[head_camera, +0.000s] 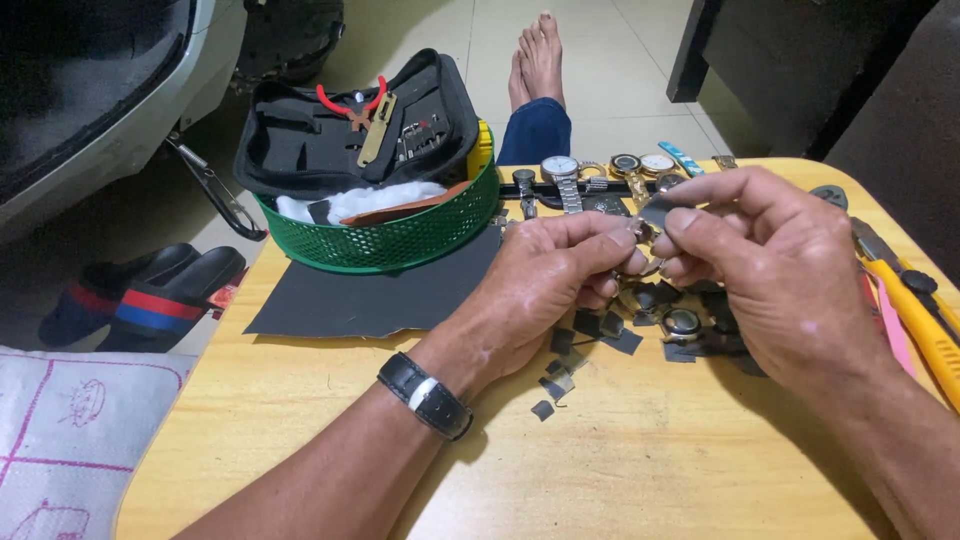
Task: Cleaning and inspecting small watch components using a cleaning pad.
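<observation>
Both hands meet at center right of the frame, above the wooden desk [620, 470]. Left hand [560, 285], a black strap on its wrist, has fingers curled narrow around a small metallic watch part [645, 262]; the part sits right at the fingertips, mostly hidden, exact kind hard to tell. Right hand [780, 265] pinches a small dark grey abrasive scrap [658, 213] between thumb and forefinger, grip narrow, the scrap just above and touching or nearly touching the watch part. The two grips sit tip to tip, the part between them.

Below the hands, on the desk: scattered dark cut paper scraps [590, 335] and a round watch case [683, 322], near the right hand's underside. A dark sandpaper sheet [370, 290] lies flat at center left, partly under a green mesh basket [385, 235]. The basket holds a black open tool case [350, 135] with red-handled pliers [352, 103], plus white cotton. A row of wristwatches [600, 175] lies along the far desk edge, upper center. Yellow-handled tool [925, 330] at right edge. Sandals [150, 290] on the floor at left, white cloth [70, 440] lower left. Person's bare feet at top center.
</observation>
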